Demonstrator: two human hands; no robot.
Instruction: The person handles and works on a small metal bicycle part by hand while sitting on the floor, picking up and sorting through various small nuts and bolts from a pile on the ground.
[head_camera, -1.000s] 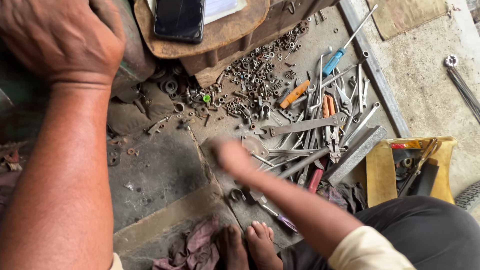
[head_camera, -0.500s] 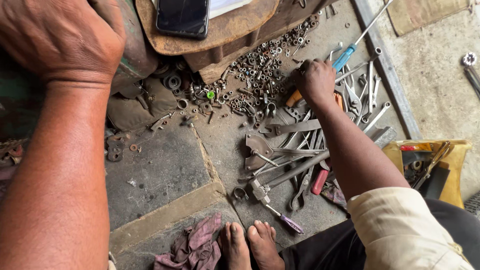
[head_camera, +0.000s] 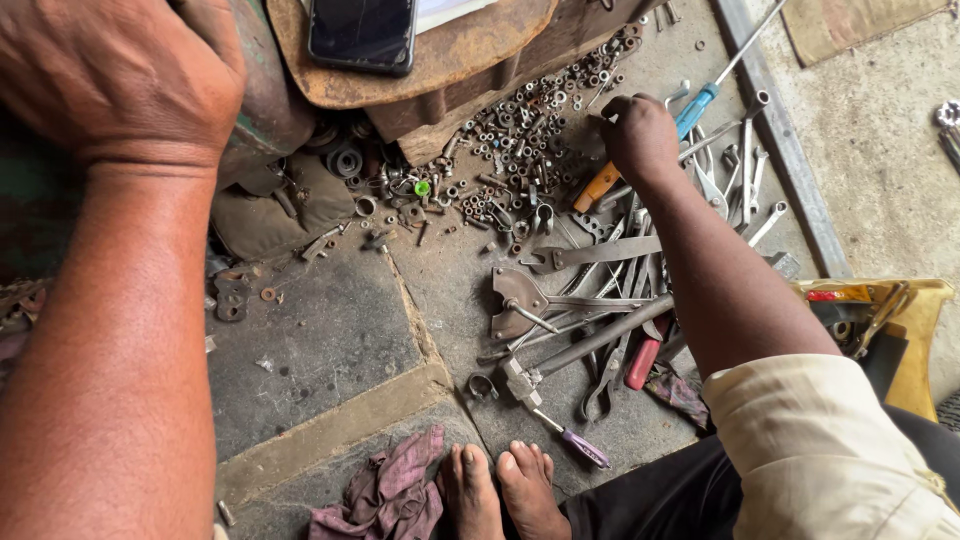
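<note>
My left hand (head_camera: 120, 80) lies palm down on a rusty green metal body (head_camera: 265, 100) at the top left; its fingertips run out of the frame. My right hand (head_camera: 640, 135) is stretched out to the far edge of a heap of nuts and bolts (head_camera: 520, 130), fingers curled downward and bunched at the pile. What sits between those fingers is hidden. Beside this hand lie a blue-handled screwdriver (head_camera: 700, 100) and an orange-handled tool (head_camera: 597, 187).
Spanners (head_camera: 745, 170), long pliers (head_camera: 530, 300), a red-handled tool (head_camera: 643, 362) and a purple-handled screwdriver (head_camera: 585, 450) litter the concrete floor. A phone (head_camera: 362, 32) rests on a rusty round plate (head_camera: 470, 50). A rag (head_camera: 385, 495) and bare feet (head_camera: 500, 490) are below, a yellow tray (head_camera: 915, 340) at right.
My right hand has travelled from the middle of the tool spread up and to the right, to the heap of nuts by the blue screwdriver. The left hand has stayed put.
</note>
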